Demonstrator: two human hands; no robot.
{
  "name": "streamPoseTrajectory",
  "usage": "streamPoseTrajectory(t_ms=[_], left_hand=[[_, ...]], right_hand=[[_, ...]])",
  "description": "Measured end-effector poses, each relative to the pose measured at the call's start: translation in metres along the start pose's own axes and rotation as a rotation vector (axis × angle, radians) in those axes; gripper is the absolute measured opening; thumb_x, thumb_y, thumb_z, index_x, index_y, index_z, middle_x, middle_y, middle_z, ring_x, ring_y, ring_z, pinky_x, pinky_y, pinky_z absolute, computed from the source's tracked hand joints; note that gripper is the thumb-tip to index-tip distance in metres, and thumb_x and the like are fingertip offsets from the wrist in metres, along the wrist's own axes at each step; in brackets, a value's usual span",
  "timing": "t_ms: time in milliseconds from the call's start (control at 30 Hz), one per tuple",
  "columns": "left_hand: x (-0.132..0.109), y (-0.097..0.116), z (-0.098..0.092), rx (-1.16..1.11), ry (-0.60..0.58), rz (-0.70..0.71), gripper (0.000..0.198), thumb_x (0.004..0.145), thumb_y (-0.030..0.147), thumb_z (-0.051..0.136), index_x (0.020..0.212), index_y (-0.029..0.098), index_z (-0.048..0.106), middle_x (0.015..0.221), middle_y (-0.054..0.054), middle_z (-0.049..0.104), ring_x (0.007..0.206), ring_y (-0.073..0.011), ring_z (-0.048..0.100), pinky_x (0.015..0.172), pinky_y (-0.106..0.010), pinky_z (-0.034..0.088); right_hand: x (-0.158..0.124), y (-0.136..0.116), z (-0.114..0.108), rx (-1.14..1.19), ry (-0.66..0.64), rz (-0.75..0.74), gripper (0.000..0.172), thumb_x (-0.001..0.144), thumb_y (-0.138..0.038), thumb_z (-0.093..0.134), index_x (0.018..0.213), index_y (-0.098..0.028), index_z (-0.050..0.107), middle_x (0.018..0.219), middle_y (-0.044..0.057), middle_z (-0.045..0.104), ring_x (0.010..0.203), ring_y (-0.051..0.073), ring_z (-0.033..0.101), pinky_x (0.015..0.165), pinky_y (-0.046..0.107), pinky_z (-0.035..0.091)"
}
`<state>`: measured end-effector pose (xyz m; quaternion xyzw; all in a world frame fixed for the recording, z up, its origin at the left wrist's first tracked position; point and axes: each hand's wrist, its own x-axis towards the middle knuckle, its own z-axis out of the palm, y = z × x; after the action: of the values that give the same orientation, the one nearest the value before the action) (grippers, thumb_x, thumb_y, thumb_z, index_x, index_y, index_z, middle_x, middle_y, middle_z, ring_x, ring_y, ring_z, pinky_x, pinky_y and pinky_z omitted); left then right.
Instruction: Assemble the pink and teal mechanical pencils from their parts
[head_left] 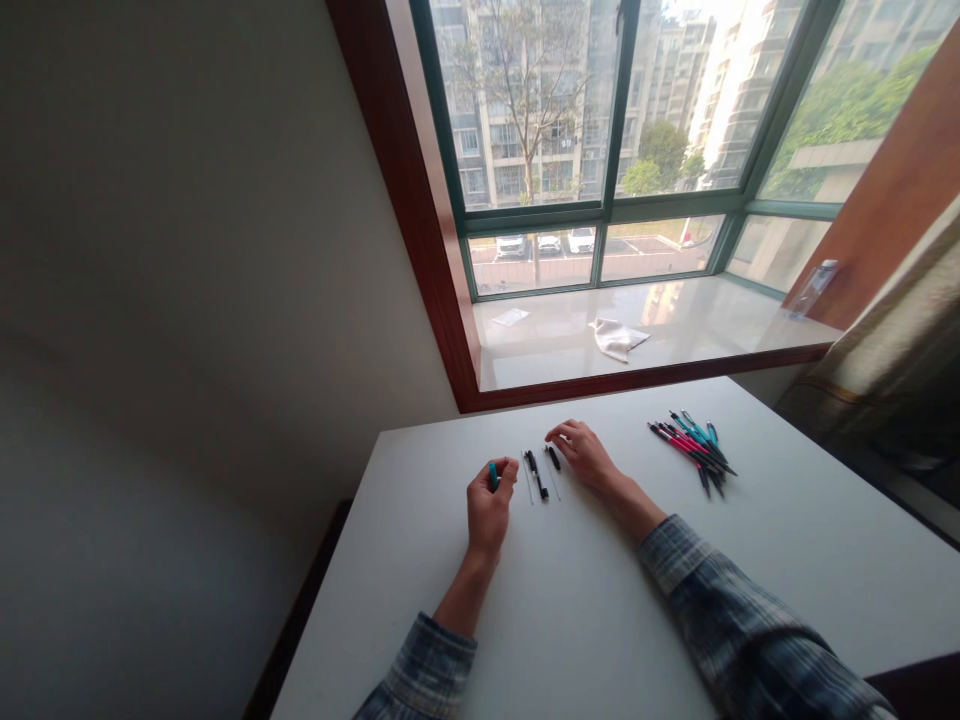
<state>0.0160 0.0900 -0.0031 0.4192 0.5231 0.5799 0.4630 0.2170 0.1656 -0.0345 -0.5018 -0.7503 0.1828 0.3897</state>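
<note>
**Left hand (489, 508):** the left fingers (504, 472) are clenched on a teal pen part (493, 476). **Right hand (586, 455):** the right fingers (562, 432) are released, just beside a short black pen section (553, 458). Between the two sets of fingers, a black pen barrel (536, 475) and thin refills (527, 477) lie on the desk (600, 600). Right of the right fingers lies a heap of red, teal and black pens (694, 448).

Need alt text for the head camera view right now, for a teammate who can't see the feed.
On a white table, the left hand pinches a teal pen piece while the right hand sits beside a short black pen part. A long black pen part and thin rods lie between the hands. A pile of red, teal and black pens lies to the right, below a window.
</note>
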Motion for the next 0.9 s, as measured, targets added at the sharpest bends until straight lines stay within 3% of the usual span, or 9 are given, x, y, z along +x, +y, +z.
streamPoseTrajectory(t_ms=[67, 167, 367, 667, 900], left_hand=[[-0.001, 0.002, 0.0, -0.006, -0.021, -0.017, 0.049, 0.071, 0.058, 0.081, 0.09, 0.013, 0.073, 0.07, 0.002, 0.054, 0.054, -0.0066, 0.035, 0.05, -0.021, 0.028], [-0.003, 0.006, 0.001, 0.001, -0.075, -0.034, 0.049, 0.074, 0.059, 0.078, 0.09, 0.013, 0.075, 0.071, 0.002, 0.053, 0.052, -0.0059, 0.033, 0.048, -0.021, 0.024], [-0.004, 0.005, -0.001, 0.113, -0.193, -0.006, 0.04, 0.081, 0.052, 0.071, 0.089, 0.014, 0.079, 0.071, 0.0, 0.058, 0.055, -0.0092, 0.039, 0.05, -0.022, 0.029], [-0.006, 0.007, -0.003, 0.249, -0.292, 0.066, 0.036, 0.084, 0.049, 0.068, 0.087, 0.015, 0.08, 0.062, 0.001, 0.059, 0.057, -0.0126, 0.042, 0.056, -0.025, 0.034], [-0.005, 0.007, -0.002, 0.215, -0.295, 0.029, 0.039, 0.084, 0.051, 0.068, 0.084, 0.015, 0.079, 0.062, 0.001, 0.058, 0.056, -0.0122, 0.04, 0.054, -0.025, 0.032]], right_hand=[[-0.004, -0.009, -0.009, 0.044, 0.038, -0.054, 0.016, 0.094, -0.019, 0.061, 0.105, -0.024, 0.072, 0.106, 0.006, 0.07, 0.101, 0.023, 0.061, 0.092, 0.039, 0.048], [-0.012, -0.031, -0.024, 0.141, 0.046, -0.181, 0.034, 0.086, -0.016, 0.071, 0.119, -0.027, 0.067, 0.113, 0.005, 0.07, 0.101, 0.023, 0.061, 0.09, 0.04, 0.051], [-0.023, -0.071, -0.029, 0.248, -0.14, -0.332, 0.048, 0.083, -0.012, 0.075, 0.126, -0.029, 0.064, 0.119, 0.004, 0.072, 0.111, 0.023, 0.061, 0.095, 0.04, 0.052], [-0.025, -0.077, -0.023, 0.284, -0.109, -0.286, 0.024, 0.088, -0.019, 0.075, 0.11, -0.027, 0.073, 0.1, 0.003, 0.076, 0.087, 0.019, 0.066, 0.077, 0.032, 0.053], [-0.024, -0.078, -0.027, 0.283, -0.122, -0.273, 0.026, 0.087, -0.023, 0.076, 0.112, -0.027, 0.072, 0.104, 0.004, 0.077, 0.089, 0.019, 0.065, 0.073, 0.031, 0.053]])
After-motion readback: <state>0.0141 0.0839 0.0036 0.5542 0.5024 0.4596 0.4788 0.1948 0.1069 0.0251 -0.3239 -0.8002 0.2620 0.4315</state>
